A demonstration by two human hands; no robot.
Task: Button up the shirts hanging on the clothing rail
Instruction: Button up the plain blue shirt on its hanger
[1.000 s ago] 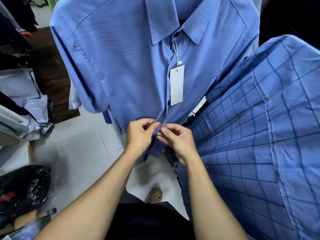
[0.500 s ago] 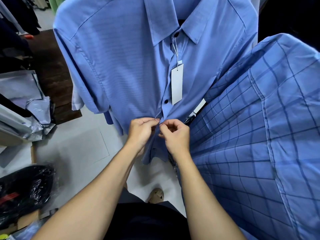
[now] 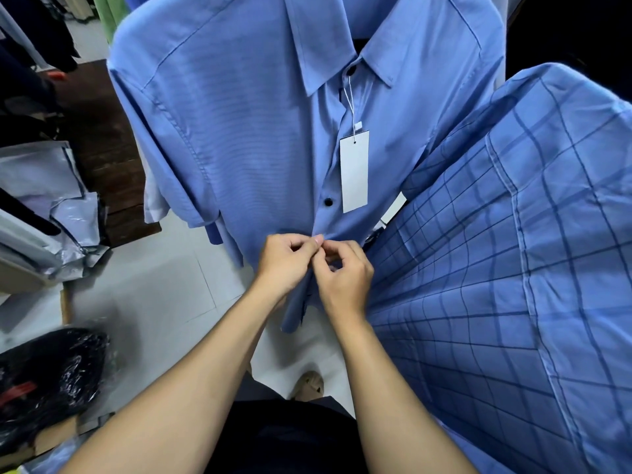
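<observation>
arms [image 3: 191,398]: bare, no sleeves | clothing [image 3: 284,439]: dark | shoe [image 3: 309,384]: tan

The checked shirt [image 3: 496,285] crowds the right side, while open floor [image 3: 164,302] lies left of the plain shirt [image 3: 246,148].

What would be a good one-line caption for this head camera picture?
Both hands, left and right, pinch the placket of a hanging blue shirt below its tag, beside a checked shirt.

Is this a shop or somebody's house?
Probably a clothes shop or its stockroom. The blue shirt has a paper tag, a checked shirt hangs beside it, and plastic bags lie around.
</observation>
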